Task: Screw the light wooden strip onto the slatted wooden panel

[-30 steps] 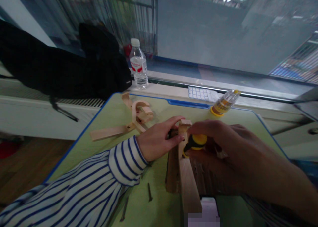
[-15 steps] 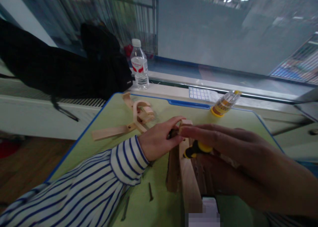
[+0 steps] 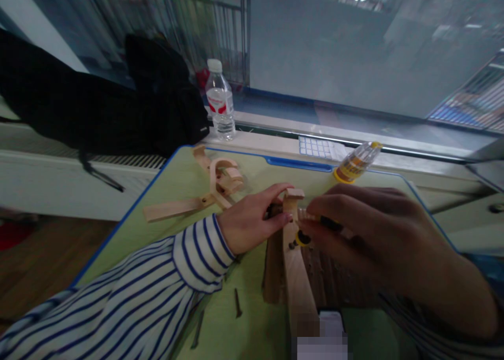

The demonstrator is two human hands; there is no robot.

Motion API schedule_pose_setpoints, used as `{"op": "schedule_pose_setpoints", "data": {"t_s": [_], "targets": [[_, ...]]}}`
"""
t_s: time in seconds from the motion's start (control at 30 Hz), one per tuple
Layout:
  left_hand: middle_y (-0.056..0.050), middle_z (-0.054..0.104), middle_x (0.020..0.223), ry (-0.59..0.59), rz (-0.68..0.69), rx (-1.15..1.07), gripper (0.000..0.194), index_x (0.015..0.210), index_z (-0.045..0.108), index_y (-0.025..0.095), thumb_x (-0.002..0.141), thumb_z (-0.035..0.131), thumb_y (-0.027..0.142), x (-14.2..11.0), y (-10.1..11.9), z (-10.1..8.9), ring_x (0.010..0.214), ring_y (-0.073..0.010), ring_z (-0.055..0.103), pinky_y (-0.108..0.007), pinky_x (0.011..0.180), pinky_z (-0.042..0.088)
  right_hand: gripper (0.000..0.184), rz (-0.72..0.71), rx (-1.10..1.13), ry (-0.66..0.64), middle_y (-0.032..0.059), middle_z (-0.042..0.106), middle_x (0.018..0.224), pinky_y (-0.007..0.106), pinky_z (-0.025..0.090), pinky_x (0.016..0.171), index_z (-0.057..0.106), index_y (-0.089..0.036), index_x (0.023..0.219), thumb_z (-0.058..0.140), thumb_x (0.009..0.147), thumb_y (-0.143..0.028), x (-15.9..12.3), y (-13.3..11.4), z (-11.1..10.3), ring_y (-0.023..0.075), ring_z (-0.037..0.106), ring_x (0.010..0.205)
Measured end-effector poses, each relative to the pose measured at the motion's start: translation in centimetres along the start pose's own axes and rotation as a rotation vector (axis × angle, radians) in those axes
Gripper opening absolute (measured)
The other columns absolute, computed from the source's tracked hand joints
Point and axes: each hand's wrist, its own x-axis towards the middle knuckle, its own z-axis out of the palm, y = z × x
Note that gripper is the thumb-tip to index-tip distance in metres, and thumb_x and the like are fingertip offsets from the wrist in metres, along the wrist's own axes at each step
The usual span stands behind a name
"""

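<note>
My left hand (image 3: 254, 221) is closed around the far end of a pale wooden piece (image 3: 301, 281), its thumb pressed on the side near a small hole. The wood stands on a dark brown ridged block (image 3: 273, 276). A yellow and black screwdriver (image 3: 303, 238) is pinched in my right hand (image 3: 366, 234), whose fingers hide most of the handle. Its tip meets a dark screw (image 3: 292, 245) in the face of the wood. To the left lies a pale wooden assembly (image 3: 226, 184) with a curved loop and flat arms.
Loose screws (image 3: 237, 303) lie on the greenish, blue-edged table (image 3: 252, 328). A phone (image 3: 331, 323) is beside the wood's near end. A clear bottle with a yellow cap (image 3: 356, 163) stands at the far right. On the sill are a water bottle (image 3: 220, 105) and a black bag (image 3: 157, 103).
My right hand's fingers, stretched over the wood half a second ago, are now curled back around the screwdriver. The screw's head shows more plainly. My left hand and the wood stay put.
</note>
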Motion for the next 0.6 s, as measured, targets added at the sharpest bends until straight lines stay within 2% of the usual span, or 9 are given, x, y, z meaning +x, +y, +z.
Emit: {"op": "schedule_pose_setpoints", "data": {"t_s": [0.13, 0.23, 0.37, 0.47, 0.6], "targets": [[-0.007, 0.066, 0.111, 0.003, 0.005, 0.019, 0.054, 0.137, 0.040, 0.018, 0.086, 0.055, 0.027, 0.1, 0.1, 0.0, 0.100, -0.0209, 0.062, -0.036, 0.097, 0.044, 0.025, -0.039, -0.135, -0.020, 0.0042, 0.066, 0.079, 0.027, 0.045, 0.055, 0.061, -0.013, 0.102, 0.047, 0.095, -0.032, 0.3, -0.3, 0.1, 0.0144, 0.060, 0.064], [-0.007, 0.067, 0.107, 0.012, 0.008, 0.044, 0.055, 0.137, 0.039, 0.017, 0.086, 0.054, 0.028, 0.1, 0.0, 0.0, 0.096, -0.0206, 0.063, -0.037, 0.095, 0.045, 0.032, -0.037, -0.146, -0.043, 0.0093, 0.069, 0.091, 0.031, 0.050, 0.058, 0.058, -0.010, 0.115, 0.040, 0.096, -0.029, 0.3, -0.7, -0.3, 0.0188, 0.064, 0.073], [-0.006, 0.066, 0.105, 0.026, 0.011, 0.078, 0.056, 0.139, 0.037, 0.019, 0.087, 0.053, 0.029, 0.1, -0.2, 0.2, 0.094, -0.0199, 0.063, -0.036, 0.093, 0.046, 0.043, -0.020, -0.022, -0.117, 0.0158, 0.063, 0.122, 0.032, 0.055, 0.078, 0.044, -0.007, 0.134, 0.037, 0.095, -0.022, -0.3, -0.7, -1.2, 0.0219, 0.064, 0.101], [-0.006, 0.066, 0.107, 0.022, 0.016, 0.076, 0.056, 0.139, 0.038, 0.018, 0.086, 0.053, 0.029, 0.1, -0.4, 0.2, 0.096, -0.0200, 0.063, -0.035, 0.094, 0.046, 0.048, -0.031, 0.084, -0.158, 0.0132, 0.057, 0.132, 0.030, 0.054, 0.085, 0.036, -0.013, 0.141, 0.040, 0.094, -0.021, -0.6, -0.6, -1.6, 0.0205, 0.060, 0.112], [-0.004, 0.066, 0.112, 0.023, -0.007, 0.043, 0.056, 0.139, 0.038, 0.021, 0.087, 0.054, 0.032, 0.0, -0.5, 0.2, 0.099, -0.0182, 0.063, -0.031, 0.091, 0.048, 0.034, 0.029, 0.222, -0.144, 0.0050, 0.068, 0.115, 0.026, 0.055, 0.078, 0.053, -0.025, 0.126, 0.049, 0.092, -0.025, -0.4, -0.5, -1.4, 0.0165, 0.066, 0.097]]}}
